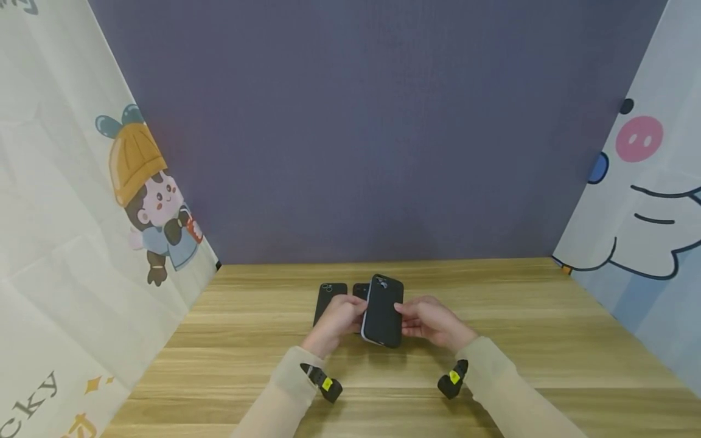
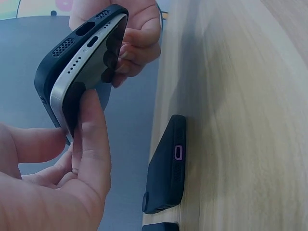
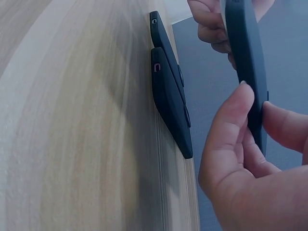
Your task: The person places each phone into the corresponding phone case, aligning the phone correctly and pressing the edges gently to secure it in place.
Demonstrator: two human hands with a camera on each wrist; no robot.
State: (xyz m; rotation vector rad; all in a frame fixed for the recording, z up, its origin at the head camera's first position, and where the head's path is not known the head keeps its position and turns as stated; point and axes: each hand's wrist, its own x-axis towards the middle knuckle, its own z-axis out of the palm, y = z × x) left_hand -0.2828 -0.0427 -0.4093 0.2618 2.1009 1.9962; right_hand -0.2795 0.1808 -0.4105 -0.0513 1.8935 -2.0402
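Both hands hold a smartphone (image 2: 70, 79) with a silver frame, raised above the table. A black phone case (image 1: 386, 313) covers its back, camera end away from me. Along the bottom and left edges, the left wrist view shows the silver frame standing out of the case, with a gap between them. My left hand (image 1: 338, 317) pinches the left side between thumb and fingers. On the right side, my right hand (image 1: 432, 321) grips the case edge, thumb on the back and fingers underneath.
Two more phones in black cases lie side by side on the wooden table (image 1: 263, 359): one at the left (image 1: 327, 297), the other (image 1: 359, 290) partly hidden behind the held phone. A dark panel (image 1: 372, 134) stands along the back, with printed cloths on both sides.
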